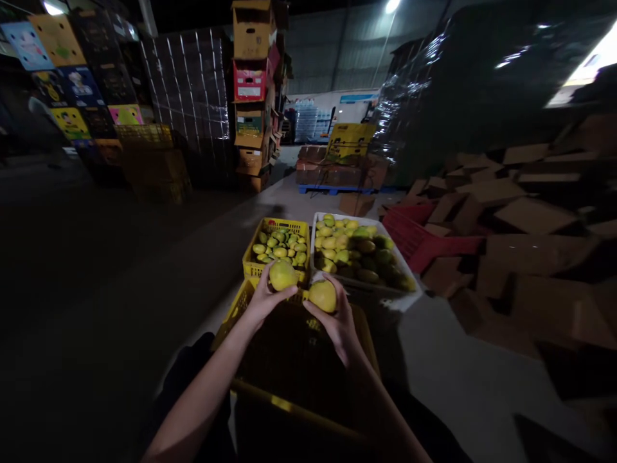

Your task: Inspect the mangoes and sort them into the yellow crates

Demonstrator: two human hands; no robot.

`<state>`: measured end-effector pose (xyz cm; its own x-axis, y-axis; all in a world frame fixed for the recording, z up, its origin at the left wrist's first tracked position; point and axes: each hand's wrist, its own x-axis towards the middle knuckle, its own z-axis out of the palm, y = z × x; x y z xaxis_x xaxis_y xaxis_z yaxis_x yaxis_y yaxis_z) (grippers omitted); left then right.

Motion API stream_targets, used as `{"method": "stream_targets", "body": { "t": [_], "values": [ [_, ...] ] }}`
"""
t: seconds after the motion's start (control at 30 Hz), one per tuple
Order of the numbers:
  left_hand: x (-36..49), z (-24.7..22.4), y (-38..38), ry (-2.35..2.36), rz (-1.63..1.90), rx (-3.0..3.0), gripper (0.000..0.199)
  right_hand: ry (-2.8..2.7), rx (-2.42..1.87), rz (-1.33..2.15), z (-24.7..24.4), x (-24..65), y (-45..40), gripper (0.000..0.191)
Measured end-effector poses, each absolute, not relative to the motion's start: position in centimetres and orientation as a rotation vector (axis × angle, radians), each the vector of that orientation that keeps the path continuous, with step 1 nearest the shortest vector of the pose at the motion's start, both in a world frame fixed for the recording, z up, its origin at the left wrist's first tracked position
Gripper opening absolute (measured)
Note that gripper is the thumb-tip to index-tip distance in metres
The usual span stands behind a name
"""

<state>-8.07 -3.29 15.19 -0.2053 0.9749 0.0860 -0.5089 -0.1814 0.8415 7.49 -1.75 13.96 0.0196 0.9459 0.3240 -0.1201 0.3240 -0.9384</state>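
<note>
My left hand (265,298) holds a yellow-green fruit (283,275), its thumb and fingers around the sides. Beside it, a second yellow fruit (322,296) is gripped in my right hand (340,315). The two fruits are close but apart, above the far part of a large yellow crate (284,405) in front of me, whose inside is dark. Beyond it stands a smaller yellow crate (249,265) full of small green-yellow fruits (280,252). A white crate (313,241) to its right is filled with larger yellow and green fruits (329,243), partly in shadow.
Flattened and open cardboard boxes (535,257) are heaped on the right, around a red crate (419,241). A tall stack of cartons (251,80) stands behind, left of a blue pallet (332,190) with boxes. More cartons (80,87) are piled at the far left.
</note>
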Motion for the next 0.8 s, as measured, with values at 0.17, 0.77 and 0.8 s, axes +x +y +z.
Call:
{"method": "stream_targets", "body": {
  "t": [0.17,0.77,0.8],
  "values": [
    [-8.4,15.1,-3.9,0.926,1.694,1.132,0.067,-1.423,-0.932,0.725,14.5,8.1,-1.5,0.055],
    [-9.0,15.7,-4.5,0.911,1.537,0.966,0.057,-1.164,-0.788,1.208,15.5,8.7,-1.7,0.045],
    [-9.0,15.8,-4.6,0.896,1.509,0.935,0.054,-1.15,-0.769,1.28,15.6,8.9,-1.7,0.042]
  ]
}}
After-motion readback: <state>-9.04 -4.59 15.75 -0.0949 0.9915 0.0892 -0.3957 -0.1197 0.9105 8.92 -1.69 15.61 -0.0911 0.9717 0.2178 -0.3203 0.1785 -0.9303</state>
